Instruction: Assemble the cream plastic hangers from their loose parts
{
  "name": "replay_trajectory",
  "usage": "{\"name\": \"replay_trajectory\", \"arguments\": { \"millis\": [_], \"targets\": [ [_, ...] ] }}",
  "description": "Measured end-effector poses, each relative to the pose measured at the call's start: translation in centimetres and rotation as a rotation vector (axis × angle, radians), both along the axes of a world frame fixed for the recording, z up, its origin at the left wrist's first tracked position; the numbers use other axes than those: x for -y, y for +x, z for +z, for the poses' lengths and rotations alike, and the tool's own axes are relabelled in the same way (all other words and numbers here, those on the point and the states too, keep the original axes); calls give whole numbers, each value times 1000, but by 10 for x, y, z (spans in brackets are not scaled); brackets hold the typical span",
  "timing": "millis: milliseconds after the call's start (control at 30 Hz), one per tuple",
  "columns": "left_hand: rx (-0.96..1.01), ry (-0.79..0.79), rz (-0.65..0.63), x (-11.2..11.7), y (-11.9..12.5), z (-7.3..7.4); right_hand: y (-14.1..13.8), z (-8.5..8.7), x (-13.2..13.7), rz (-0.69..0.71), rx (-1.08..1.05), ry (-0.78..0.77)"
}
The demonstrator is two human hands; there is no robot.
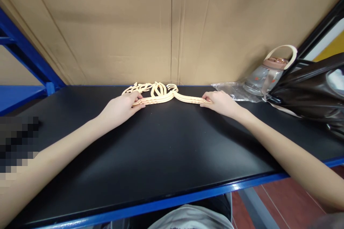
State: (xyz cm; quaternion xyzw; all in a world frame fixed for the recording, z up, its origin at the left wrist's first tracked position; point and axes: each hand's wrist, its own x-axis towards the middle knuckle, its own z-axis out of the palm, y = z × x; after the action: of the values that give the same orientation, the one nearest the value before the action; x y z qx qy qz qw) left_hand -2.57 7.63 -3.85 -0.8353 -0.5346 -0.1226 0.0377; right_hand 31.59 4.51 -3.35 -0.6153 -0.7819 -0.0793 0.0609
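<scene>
A stack of cream plastic clothes hangers lies near the back of the black shelf, hooks pointing to the cardboard. My left hand is closed around the left end of the stack, thumb in front and fingers behind. At the opposite end, my right hand grips the hangers the same way. Behind the left half lie more cream hangers in a loose pile, partly hidden by my left hand.
A clear bottle with a looped handle stands at the back right, beside a crumpled plastic bag. A dark brown bag occupies the right end. Cardboard walls the back; a blue edge runs along the front.
</scene>
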Motion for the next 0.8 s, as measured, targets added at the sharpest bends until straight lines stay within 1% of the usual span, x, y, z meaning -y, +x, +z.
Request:
{"name": "replay_trajectory", "arguments": {
  "millis": [200,467,800],
  "targets": [
    [8,-7,13,3,1,3,-4,0,2,-64,-5,2],
    [11,-12,-8,3,0,2,-4,-6,-1,-30,78,51],
    [45,18,-8,3,1,-2,-8,-8,-1,-90,90,46]
  ]
}}
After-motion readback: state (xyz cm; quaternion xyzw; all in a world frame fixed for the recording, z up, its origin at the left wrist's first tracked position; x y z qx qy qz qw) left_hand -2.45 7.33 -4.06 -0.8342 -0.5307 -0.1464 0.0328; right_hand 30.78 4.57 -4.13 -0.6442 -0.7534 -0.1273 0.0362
